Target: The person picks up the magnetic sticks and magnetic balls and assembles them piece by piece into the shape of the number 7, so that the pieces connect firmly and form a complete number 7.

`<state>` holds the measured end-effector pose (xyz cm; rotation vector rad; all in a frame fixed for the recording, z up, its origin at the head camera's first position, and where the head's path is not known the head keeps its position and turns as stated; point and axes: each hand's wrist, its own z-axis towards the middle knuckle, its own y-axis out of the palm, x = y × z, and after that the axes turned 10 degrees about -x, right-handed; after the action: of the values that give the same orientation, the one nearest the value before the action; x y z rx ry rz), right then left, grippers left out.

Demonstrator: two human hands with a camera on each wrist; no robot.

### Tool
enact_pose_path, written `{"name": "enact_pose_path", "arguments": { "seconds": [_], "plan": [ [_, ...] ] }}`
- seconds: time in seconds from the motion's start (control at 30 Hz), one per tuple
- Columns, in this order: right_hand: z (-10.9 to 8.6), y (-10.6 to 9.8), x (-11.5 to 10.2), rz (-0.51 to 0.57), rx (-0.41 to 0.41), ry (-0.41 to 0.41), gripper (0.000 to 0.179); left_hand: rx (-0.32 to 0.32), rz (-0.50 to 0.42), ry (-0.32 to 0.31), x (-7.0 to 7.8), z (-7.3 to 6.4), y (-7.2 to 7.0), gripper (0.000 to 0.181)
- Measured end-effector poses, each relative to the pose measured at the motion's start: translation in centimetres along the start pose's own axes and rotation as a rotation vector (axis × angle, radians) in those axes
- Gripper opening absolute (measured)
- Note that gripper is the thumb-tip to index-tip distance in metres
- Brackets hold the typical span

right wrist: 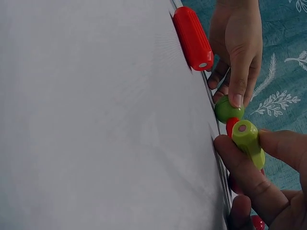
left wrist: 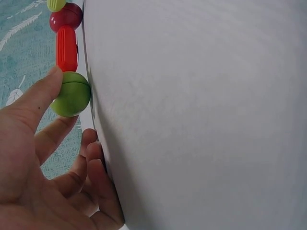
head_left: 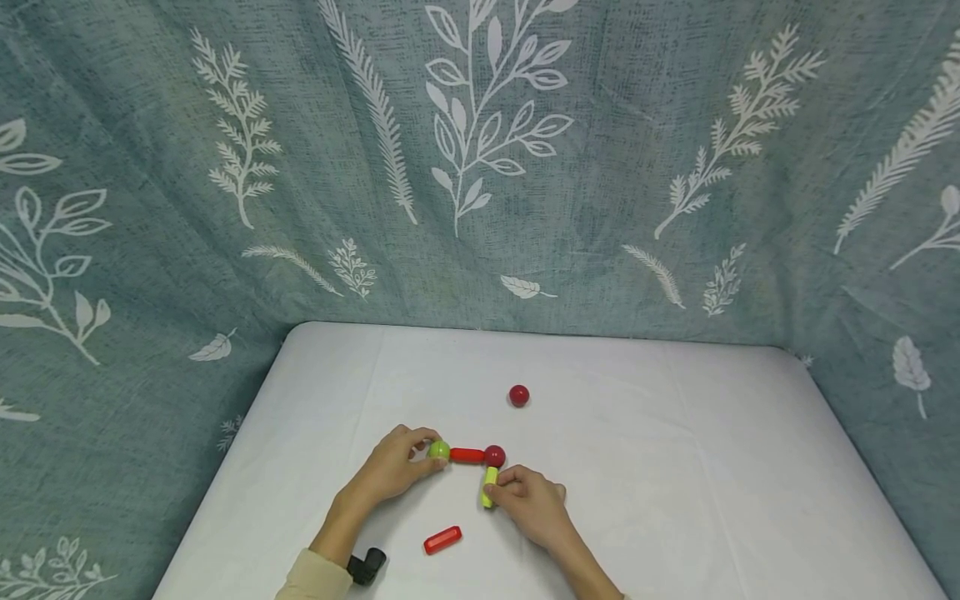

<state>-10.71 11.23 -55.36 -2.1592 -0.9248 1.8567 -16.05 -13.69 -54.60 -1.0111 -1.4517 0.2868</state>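
My left hand pinches a green ball between thumb and fingers, low at the white tabletop. One end of a ridged red rod meets that ball, and its other end meets a dark red ball. From the dark red ball a yellow-green rod runs toward me. My right hand pinches this rod between thumb and finger; its near end shows a small round metallic disc. Together the pieces form a bent chain.
A loose red rod lies on the white table nearer me. Beyond the chain sits a single red ball. Beside my left wrist is a black object, partly hidden. A patterned teal cloth hangs behind the table.
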Motion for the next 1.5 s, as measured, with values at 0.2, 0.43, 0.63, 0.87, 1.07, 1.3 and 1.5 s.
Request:
{"name": "enact_pose_path", "arguments": {
  "seconds": [0.2, 0.43, 0.63, 0.87, 1.07, 1.3, 1.5],
  "plan": [
    [0.06, 0.08, 0.10, -0.021, -0.002, -0.013, 0.027, 0.000, -0.006, -0.002, 0.02, 0.02, -0.05, 0.030],
    [0.31, 0.22, 0.17, -0.032, 0.002, -0.009, 0.026, -0.001, -0.008, 0.000, -0.07, 0.07, -0.09, 0.032],
    [0.53, 0.29, -0.15, -0.012, 0.010, -0.006, 0.023, -0.003, 0.002, -0.008, -0.08, 0.04, -0.18, 0.032],
    [0.72, 0.41, -0.25, -0.050, 0.014, -0.016, 0.023, -0.005, 0.003, -0.009, -0.03, 0.09, -0.13, 0.033],
    [0.81, 0.53, -0.19, -0.070, 0.019, -0.013, 0.023, -0.004, 0.001, -0.013, 0.02, 0.21, 0.00, 0.034],
    [0.75, 0.52, -0.21, -0.082, 0.022, -0.018, 0.024, -0.001, 0.001, -0.017, -0.07, 0.19, 0.03, 0.033],
    [0.87, 0.66, -0.21, -0.097, 0.027, -0.012, 0.023, 0.001, 0.004, -0.018, -0.06, 0.12, 0.00, 0.034]
  ]
}}
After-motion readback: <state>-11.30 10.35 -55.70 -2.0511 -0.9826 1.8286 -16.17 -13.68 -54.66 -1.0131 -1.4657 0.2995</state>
